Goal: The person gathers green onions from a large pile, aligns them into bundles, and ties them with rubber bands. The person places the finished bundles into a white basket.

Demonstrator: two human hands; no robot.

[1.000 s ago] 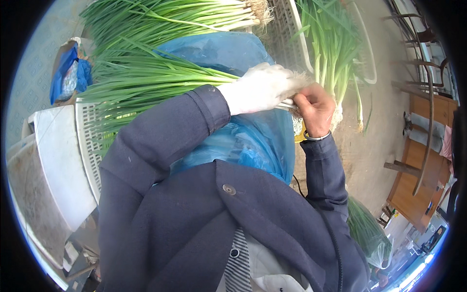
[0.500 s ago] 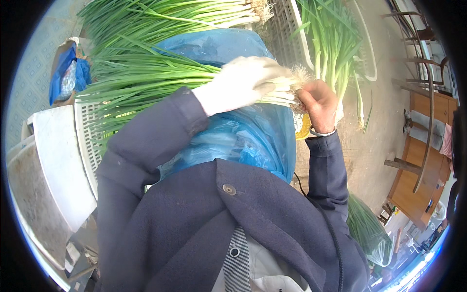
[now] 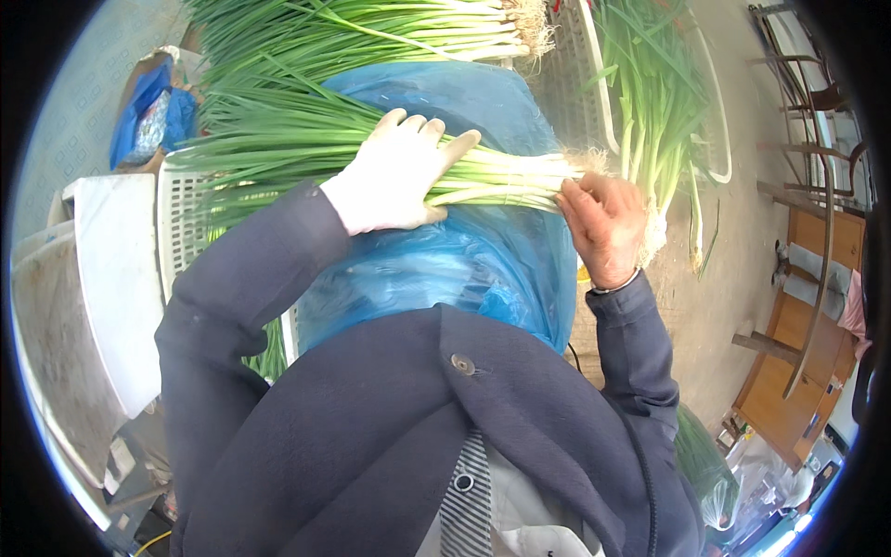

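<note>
A bunch of green onions [image 3: 520,176] lies crosswise over blue plastic sheeting [image 3: 408,265] in front of me, leaves to the left and white root ends to the right. My left hand [image 3: 394,172], in a white glove, rests across the bunch with its fingers spread. At the root end my bare right hand [image 3: 608,227] has its thumb and fingers closed on the outer stalks. A thin band shows around the white stalks. Beyond the sheeting lies a larger heap of green onions [image 3: 390,32], with roots also to the right.
More green onions [image 3: 659,111] fill a white plastic crate [image 3: 719,158] at the right. A white perforated basket [image 3: 181,218] stands at the left, beside white boards [image 3: 116,288]. Further right are a wooden cabinet [image 3: 770,381] and a bag of greens [image 3: 701,455].
My left hand has slid left from the white stalks toward the leaves, and its fingers have spread. My right hand has shifted slightly nearer, still at the root end.
</note>
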